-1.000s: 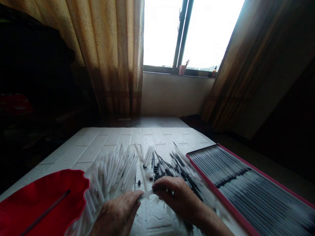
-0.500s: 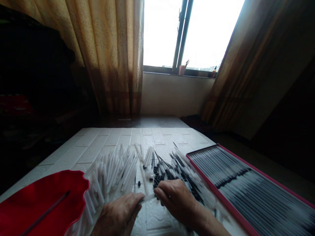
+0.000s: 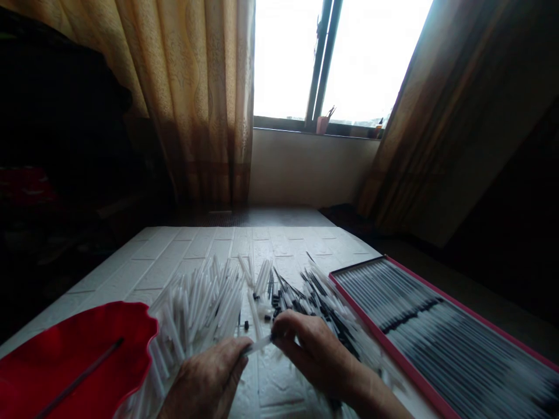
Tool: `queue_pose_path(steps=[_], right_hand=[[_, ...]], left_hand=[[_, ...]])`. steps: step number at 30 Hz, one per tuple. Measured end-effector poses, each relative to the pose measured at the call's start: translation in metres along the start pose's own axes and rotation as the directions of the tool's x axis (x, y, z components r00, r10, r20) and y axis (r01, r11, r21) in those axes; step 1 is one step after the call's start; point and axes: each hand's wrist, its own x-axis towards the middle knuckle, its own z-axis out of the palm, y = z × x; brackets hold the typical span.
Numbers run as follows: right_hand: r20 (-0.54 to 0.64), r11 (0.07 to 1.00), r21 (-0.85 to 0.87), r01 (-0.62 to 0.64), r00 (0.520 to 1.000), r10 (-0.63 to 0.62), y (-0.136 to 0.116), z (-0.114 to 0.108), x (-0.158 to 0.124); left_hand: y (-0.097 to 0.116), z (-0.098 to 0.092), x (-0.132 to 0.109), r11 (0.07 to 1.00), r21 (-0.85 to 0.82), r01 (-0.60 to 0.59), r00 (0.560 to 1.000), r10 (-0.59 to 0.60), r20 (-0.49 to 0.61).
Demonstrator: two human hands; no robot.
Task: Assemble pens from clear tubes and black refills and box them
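Note:
Between my two hands is a clear plastic tube [image 3: 261, 344]. My left hand [image 3: 207, 375] pinches its left end between thumb and fingers. At its right end, my right hand [image 3: 312, 349] closes around a small dark part that touches the tube. Beyond my left hand lies a heap of clear tubes [image 3: 196, 302]. Thin black rods and black pieces [image 3: 323, 297] are spread behind my right hand, mixed with clear parts. Two small black caps [image 3: 246, 325] [image 3: 268, 318] rest near the middle.
A red scalloped tray [image 3: 109, 326] at the left holds one thin pen-like stick [image 3: 82, 377]. At the right, a pink-rimmed box [image 3: 375, 326] is filled with rows of clear and black pens. Curtains [image 3: 205, 116] and a window [image 3: 283, 58] stand behind the white table [image 3: 166, 256].
My right hand has shifted slightly up and left, and its fingers have changed position at the tube's end. My left hand has moved a little left.

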Motion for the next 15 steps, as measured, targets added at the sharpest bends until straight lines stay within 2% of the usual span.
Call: queue_pose_path(steps=[6,11,15], right_hand=[[0.029,0.989,-0.149,-0.027,0.999,0.032,-0.0059,0.0013,0.0008],[0.084,0.990,-0.124,-0.066,0.994,0.077,-0.0069,0.0025,0.0026],[0.064,0.993,-0.101,-0.063,0.996,0.069,-0.0063,-0.0003,0.0028]], left_hand=[[0.0004,0.0028,-0.0038,1.000,-0.019,-0.002,0.999,0.003,0.038],[0.0017,0.0035,-0.0062,0.998,-0.057,-0.001,0.998,0.004,0.058],[-0.0005,0.0013,-0.0051,0.998,-0.058,0.001,0.999,0.001,0.039]])
